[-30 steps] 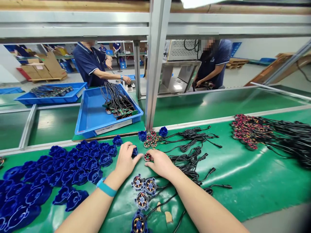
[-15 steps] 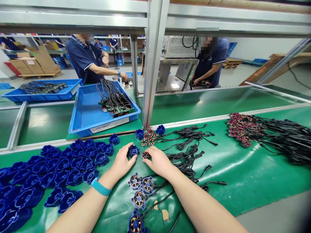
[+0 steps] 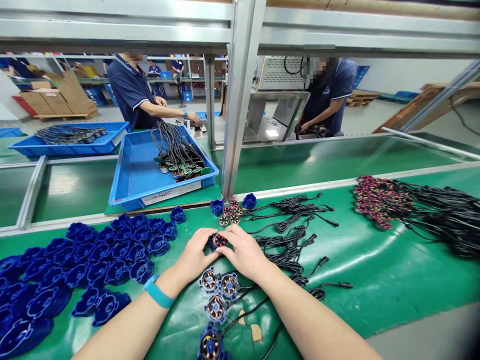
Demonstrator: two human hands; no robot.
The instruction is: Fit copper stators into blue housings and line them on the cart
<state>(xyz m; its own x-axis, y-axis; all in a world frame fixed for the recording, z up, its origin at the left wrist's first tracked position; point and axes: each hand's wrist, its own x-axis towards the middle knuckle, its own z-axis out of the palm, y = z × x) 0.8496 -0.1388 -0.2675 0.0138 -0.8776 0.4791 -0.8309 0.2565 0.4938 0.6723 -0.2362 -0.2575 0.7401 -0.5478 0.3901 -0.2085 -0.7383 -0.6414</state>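
My left hand [image 3: 201, 249] is closed around a blue plastic housing [image 3: 212, 242], mostly hidden by the fingers. My right hand [image 3: 240, 249] pinches a round motor stator with red and copper windings [image 3: 220, 241], which sits at the housing's mouth; how deep it is in, I cannot tell. Just below my hands lie several blue housings with stators inside [image 3: 215, 307], their black cables running right. Above my hands are several loose stators [image 3: 229, 212] between two blue housings [image 3: 249, 201].
Many blue housings [image 3: 120, 250] spread over the green table at left. At right lies a heap of stators [image 3: 375, 200] with black cables. A blue tray [image 3: 129, 175] of cabled green boards stands behind, near a metal post [image 3: 240, 110]. Two co-workers [image 3: 131, 92] work across the line.
My hands have come together. The stator has moved left from beside the housing to its mouth. The view has shifted slightly.
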